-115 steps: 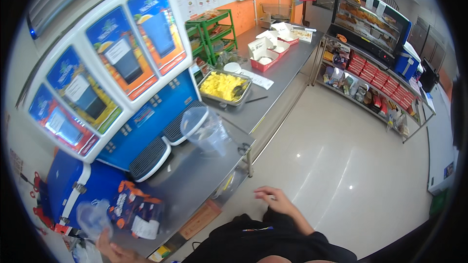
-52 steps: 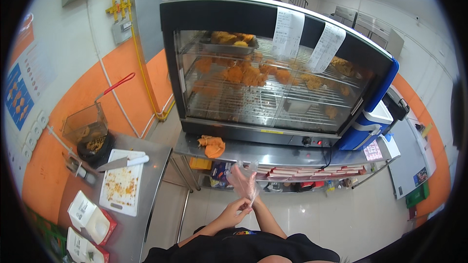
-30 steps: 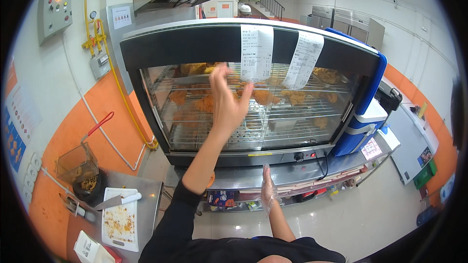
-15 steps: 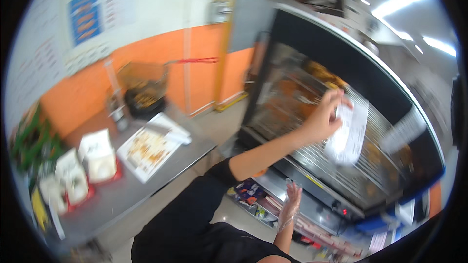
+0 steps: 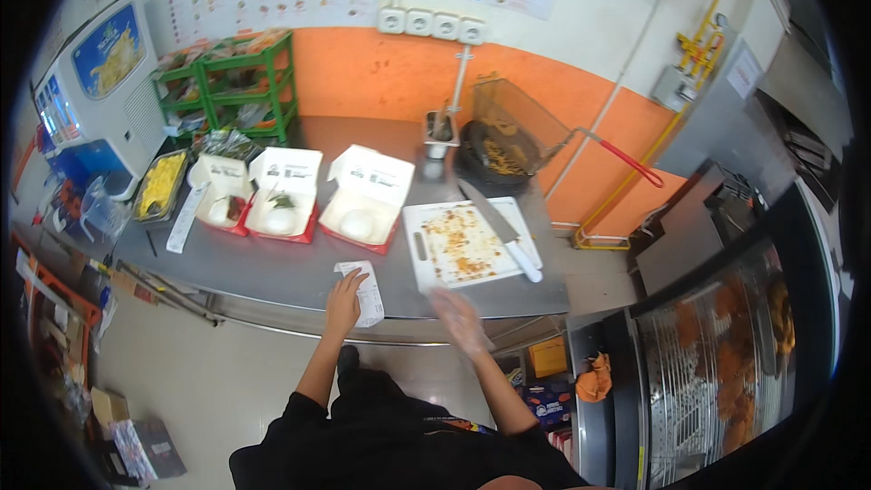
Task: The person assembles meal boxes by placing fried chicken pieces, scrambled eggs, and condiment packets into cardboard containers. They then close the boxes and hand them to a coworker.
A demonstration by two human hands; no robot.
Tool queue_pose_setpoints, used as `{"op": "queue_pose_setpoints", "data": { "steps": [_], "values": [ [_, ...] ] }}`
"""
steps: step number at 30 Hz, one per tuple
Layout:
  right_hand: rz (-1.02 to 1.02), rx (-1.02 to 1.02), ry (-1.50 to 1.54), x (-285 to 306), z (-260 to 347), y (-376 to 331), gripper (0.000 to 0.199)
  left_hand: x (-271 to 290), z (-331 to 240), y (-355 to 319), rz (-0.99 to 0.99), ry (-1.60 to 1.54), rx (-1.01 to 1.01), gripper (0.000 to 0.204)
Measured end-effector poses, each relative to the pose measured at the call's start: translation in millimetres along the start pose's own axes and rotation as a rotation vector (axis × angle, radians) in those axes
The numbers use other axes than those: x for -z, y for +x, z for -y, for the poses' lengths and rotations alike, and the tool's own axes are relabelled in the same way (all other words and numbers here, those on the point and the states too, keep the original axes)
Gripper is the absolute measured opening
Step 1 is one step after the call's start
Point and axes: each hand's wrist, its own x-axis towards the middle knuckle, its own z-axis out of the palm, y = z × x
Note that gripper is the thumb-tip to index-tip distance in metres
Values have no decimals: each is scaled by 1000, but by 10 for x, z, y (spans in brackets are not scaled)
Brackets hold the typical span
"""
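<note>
My bare left hand (image 5: pixel 344 307) is closed on a white printed receipt (image 5: pixel 370 301) at the front edge of the steel table. To its right, my right hand (image 5: pixel 460 320) wears a clear plastic glove and is blurred; its fingers look stretched out, with nothing visible in them. Just beyond it lies a white cutting board (image 5: pixel 463 248) strewn with brown crumbs, a white-handled knife (image 5: pixel 501 229) across it. Three open red-and-white boxes stand left of the board: the right box (image 5: pixel 367 192) holds a white rice mound, the middle box (image 5: pixel 283 195) rice with greens, the left box (image 5: pixel 224 192) rice with dark food.
Behind the board are a dark bowl (image 5: pixel 494 159) and a red-handled fry basket (image 5: pixel 531 122). A tray of yellow pieces (image 5: pixel 161 183), another receipt (image 5: pixel 186 220) and green racks (image 5: pixel 245 82) stand left. A glass food warmer (image 5: pixel 717 354) is close at right.
My view has swung left from the warmer to the table. My left hand has come away from the warmer's glass with the receipt and is now at the table edge.
</note>
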Motion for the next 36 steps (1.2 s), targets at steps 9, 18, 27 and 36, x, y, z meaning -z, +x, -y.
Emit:
{"op": "queue_pose_setpoints", "data": {
  "steps": [9, 18, 27, 36],
  "values": [
    [-9, 51, -773, -1860, 349, 1488, 27, 296, 929, 142, 340, 118, -157, 44],
    [-109, 89, -890, -1514, 519, 1557, 24, 50, 1135, 447, 262, 170, -346, 47],
    [-1, -49, -765, -1550, 576, 1341, 15, 257, 1122, 552, 356, 45, -286, 46],
    [-373, 48, -349, -1586, 985, 981, 15, 2581, 1695, 968, 892, -1011, 158, 48]
  ]
}}
